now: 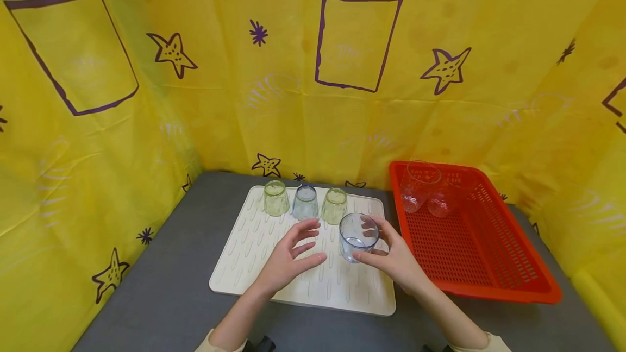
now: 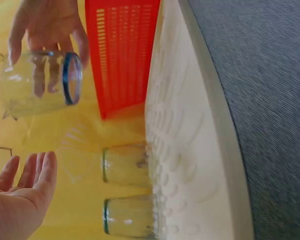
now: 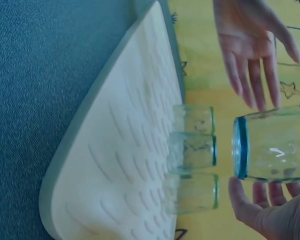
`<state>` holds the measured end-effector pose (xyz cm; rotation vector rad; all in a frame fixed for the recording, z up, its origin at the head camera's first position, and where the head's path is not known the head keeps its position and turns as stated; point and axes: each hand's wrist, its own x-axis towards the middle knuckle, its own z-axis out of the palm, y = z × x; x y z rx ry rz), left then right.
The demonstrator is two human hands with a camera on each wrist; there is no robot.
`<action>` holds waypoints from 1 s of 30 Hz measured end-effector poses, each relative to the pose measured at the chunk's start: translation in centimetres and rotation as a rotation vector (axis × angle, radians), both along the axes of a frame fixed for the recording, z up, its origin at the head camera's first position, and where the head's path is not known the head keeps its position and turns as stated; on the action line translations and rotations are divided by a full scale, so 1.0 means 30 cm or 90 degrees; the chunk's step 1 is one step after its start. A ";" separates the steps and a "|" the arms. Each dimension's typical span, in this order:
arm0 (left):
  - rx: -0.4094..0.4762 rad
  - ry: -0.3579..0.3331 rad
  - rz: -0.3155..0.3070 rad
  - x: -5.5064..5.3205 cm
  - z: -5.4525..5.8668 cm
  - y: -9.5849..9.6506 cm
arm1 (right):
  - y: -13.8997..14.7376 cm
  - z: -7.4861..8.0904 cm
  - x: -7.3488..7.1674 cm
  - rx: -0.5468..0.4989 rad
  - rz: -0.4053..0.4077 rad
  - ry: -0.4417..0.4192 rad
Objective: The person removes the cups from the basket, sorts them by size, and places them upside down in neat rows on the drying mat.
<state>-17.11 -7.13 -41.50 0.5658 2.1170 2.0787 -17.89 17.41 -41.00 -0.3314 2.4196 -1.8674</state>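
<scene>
My right hand [image 1: 393, 257] holds a clear bluish glass tumbler [image 1: 358, 239] by its side, thumb in front and fingers behind. The tumbler is mouth up above the mat, its thick blue base [image 2: 72, 78] facing down in the left wrist view. My left hand [image 1: 290, 258] is left of the tumbler, palm turned toward it, fingers parted and holding nothing. At the back of the cream drying mat [image 1: 254, 257] a green tumbler [image 1: 276, 198], a blue tumbler [image 1: 305, 203] and another green tumbler [image 1: 335, 207] stand upside down in a row.
A red plastic basket [image 1: 489, 291] sits right of the mat, with clear glasses [image 1: 421, 181] in its far left corner. The grey tabletop [image 1: 166, 270] extends around the mat. Yellow patterned cloth [image 1: 220, 113] hangs behind and on both sides.
</scene>
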 end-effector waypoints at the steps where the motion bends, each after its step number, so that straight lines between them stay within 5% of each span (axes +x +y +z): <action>1: -0.008 0.003 -0.006 0.006 0.015 0.007 | -0.007 -0.002 0.002 0.008 0.004 0.000; 8: -0.052 0.032 -0.022 0.025 0.061 0.038 | -0.042 -0.019 0.013 0.055 0.044 0.007; 16: -0.134 0.078 -0.003 -0.007 -0.026 0.048 | -0.061 -0.051 0.019 0.083 0.079 0.044; 20: -0.157 0.102 0.003 -0.009 -0.038 0.051 | -0.064 -0.057 0.021 0.101 0.091 0.062; 30: -0.136 0.065 0.009 0.030 0.039 0.054 | -0.091 0.032 0.067 0.116 0.089 0.063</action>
